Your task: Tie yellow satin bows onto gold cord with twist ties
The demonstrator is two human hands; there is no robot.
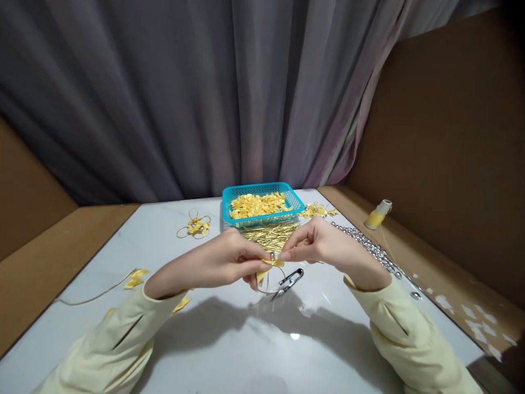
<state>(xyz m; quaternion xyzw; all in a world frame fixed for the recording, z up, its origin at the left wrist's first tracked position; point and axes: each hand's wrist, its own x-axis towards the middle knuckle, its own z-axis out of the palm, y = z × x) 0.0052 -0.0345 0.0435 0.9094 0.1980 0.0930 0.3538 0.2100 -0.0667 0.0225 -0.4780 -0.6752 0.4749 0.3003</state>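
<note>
My left hand (223, 260) and my right hand (318, 243) meet above the middle of the white table (229, 339). Both pinch a small yellow ribbon piece (271, 264) with a silver bead and a loop of gold cord hanging under it. Small thread snips (289, 280) lie on the table just below my fingers. Behind the hands lies a pile of gold cord pieces (268, 234).
A blue basket (262, 191) of yellow ribbon pieces stands at the back. A finished ribbon flower (196, 226) lies back left, others (318, 209) right of the basket. A silver bead chain (375, 251) runs along the right edge near a yellow thread spool (378, 214). Ribbon scraps (136, 278) lie at left.
</note>
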